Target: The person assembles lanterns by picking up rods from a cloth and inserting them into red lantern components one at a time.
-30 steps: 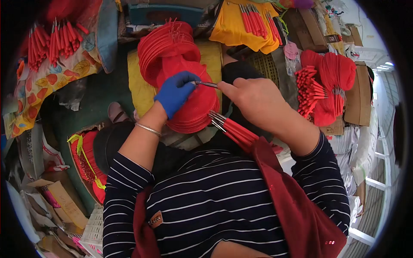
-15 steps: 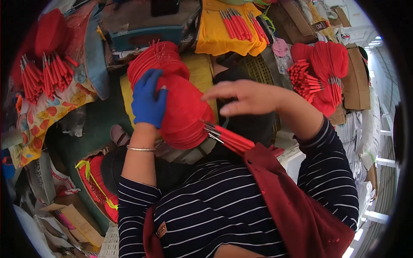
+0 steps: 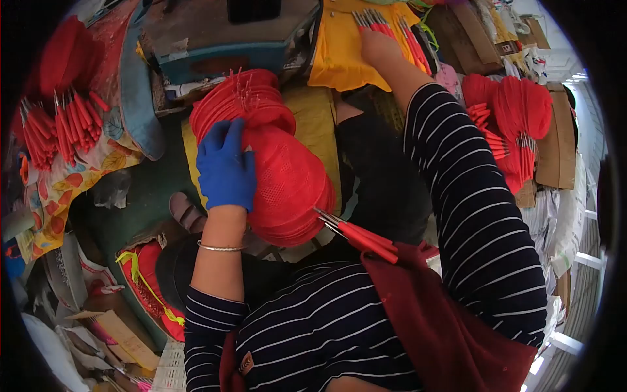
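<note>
My left hand [image 3: 225,163], in a blue glove, grips the side of a stack of red mesh discs [image 3: 287,176] in front of my body. Its thumb lies across the mesh. At the lower right of the stack, a few red-handled rods [image 3: 362,238] with thin metal ends point toward it, lying against my dark red apron. My right hand [image 3: 382,51] is stretched far forward over a yellow cloth [image 3: 336,59]. It covers the lower part of a row of red-handled rods [image 3: 373,21]; its fingers are hidden.
Behind the stack lie more red mesh pieces [image 3: 238,98] with wire ends. A blue-sided bench [image 3: 225,62] stands beyond. Bundles of red-handled rods [image 3: 75,124] lie on a patterned cloth at left. More red mesh bundles [image 3: 522,108] and a cardboard box [image 3: 556,140] are at right.
My right hand has moved from beside the mesh stack forward to the rods on the yellow cloth. Fewer rods show at my apron. My left hand stays on the stack.
</note>
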`<state>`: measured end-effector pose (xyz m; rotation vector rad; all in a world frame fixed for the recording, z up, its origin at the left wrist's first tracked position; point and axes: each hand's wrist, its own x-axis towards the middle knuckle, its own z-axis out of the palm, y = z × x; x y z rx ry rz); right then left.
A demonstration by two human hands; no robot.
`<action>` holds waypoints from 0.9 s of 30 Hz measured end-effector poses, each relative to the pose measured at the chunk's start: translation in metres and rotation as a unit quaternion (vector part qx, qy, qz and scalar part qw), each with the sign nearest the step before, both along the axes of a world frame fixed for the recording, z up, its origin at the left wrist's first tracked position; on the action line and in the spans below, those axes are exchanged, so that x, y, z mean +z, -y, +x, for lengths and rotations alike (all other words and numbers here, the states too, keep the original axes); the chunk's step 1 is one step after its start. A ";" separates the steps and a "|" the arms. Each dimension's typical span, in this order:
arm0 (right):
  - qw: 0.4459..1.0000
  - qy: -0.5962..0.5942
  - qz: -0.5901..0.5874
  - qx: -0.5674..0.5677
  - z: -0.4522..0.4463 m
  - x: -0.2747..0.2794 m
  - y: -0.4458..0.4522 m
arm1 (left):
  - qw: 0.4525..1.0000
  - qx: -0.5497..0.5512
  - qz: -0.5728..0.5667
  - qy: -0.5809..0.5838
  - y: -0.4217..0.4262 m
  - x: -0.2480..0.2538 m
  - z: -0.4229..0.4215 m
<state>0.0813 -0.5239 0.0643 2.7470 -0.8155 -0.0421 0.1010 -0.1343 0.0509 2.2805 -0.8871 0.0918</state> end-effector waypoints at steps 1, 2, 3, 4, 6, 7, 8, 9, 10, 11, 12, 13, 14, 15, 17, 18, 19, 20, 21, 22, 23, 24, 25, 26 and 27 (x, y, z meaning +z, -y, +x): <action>1.000 0.006 0.013 0.021 0.000 0.003 0.002 | 1.000 0.004 -0.013 -0.003 0.000 0.000 0.001; 0.999 0.004 0.020 0.024 -0.001 0.005 0.001 | 1.000 0.007 -0.007 -0.005 0.000 -0.002 0.002; 0.999 0.026 0.008 0.024 -0.002 0.006 0.003 | 1.000 0.003 -0.015 0.003 0.000 -0.003 0.004; 0.998 0.050 -0.006 0.023 -0.004 0.009 0.003 | 1.000 -0.001 -0.025 0.013 0.000 -0.004 0.004; 0.994 0.101 -0.012 0.046 -0.011 0.008 0.002 | 0.998 -0.006 -0.050 -0.034 0.001 -0.002 -0.001; 0.973 0.145 0.180 -0.015 -0.018 0.019 -0.011 | 0.994 -0.013 -0.077 -0.083 0.001 -0.002 -0.004; 0.910 0.182 0.363 -0.077 -0.028 0.030 -0.026 | 0.993 -0.013 -0.077 -0.083 0.001 -0.001 -0.008; 0.855 0.231 0.459 -0.068 -0.041 0.039 -0.049 | 0.989 -0.048 -0.099 -0.103 0.001 -0.001 -0.011; 0.787 0.277 0.548 -0.058 -0.054 0.047 -0.076 | 0.982 -0.082 -0.120 -0.121 0.001 0.000 -0.014; 0.733 0.283 0.616 -0.063 -0.066 0.051 -0.098 | 0.982 -0.083 -0.121 -0.122 0.000 -0.002 -0.016; 0.673 0.286 0.679 -0.068 -0.078 0.055 -0.117 | 0.959 -0.142 -0.121 -0.215 -0.002 -0.004 -0.018; 0.658 0.245 0.710 -0.055 -0.091 0.058 -0.132 | 0.924 -0.198 -0.119 -0.306 -0.004 -0.004 -0.019; 0.641 0.202 0.740 -0.040 -0.104 0.060 -0.149 | 0.923 -0.197 -0.118 -0.307 -0.009 -0.003 -0.017; 0.665 0.178 0.723 -0.047 -0.117 0.062 -0.168 | 0.881 -0.260 -0.089 -0.384 -0.013 0.001 -0.012; 0.685 0.147 0.713 -0.026 -0.139 0.065 -0.202 | 0.829 -0.317 -0.062 -0.457 -0.020 0.002 -0.008; 0.681 0.140 0.719 0.000 -0.149 0.062 -0.214 | 0.797 -0.309 -0.074 -0.514 -0.022 0.000 -0.007; 0.707 0.098 0.700 0.015 -0.160 0.058 -0.218 | 0.761 -0.301 -0.087 -0.568 -0.024 0.000 -0.006; 0.706 0.094 0.701 0.026 -0.170 0.054 -0.223 | 0.762 -0.301 -0.089 -0.567 -0.025 -0.002 -0.004; 0.706 0.090 0.701 0.036 -0.179 0.051 -0.229 | 0.758 -0.299 -0.108 -0.569 -0.027 -0.004 -0.003; 0.695 0.100 0.711 0.026 -0.187 0.050 -0.234 | 0.754 -0.298 -0.126 -0.572 -0.027 -0.006 -0.003; 0.698 0.099 0.709 0.027 -0.193 0.055 -0.240 | 0.754 -0.299 -0.129 -0.570 -0.028 -0.008 -0.004; 0.748 0.097 0.656 0.033 -0.197 0.060 -0.246 | 0.740 -0.288 -0.151 -0.588 -0.028 -0.009 -0.006; 0.794 0.094 0.599 0.038 -0.201 0.064 -0.251 | 0.725 -0.276 -0.172 -0.606 -0.029 -0.011 -0.007; 0.809 0.093 0.580 0.037 -0.206 0.062 -0.251 | 0.725 -0.277 -0.174 -0.606 -0.029 -0.011 -0.007; 0.810 0.093 0.578 0.038 -0.208 0.064 -0.254 | 0.728 -0.273 -0.174 -0.604 -0.028 -0.011 -0.007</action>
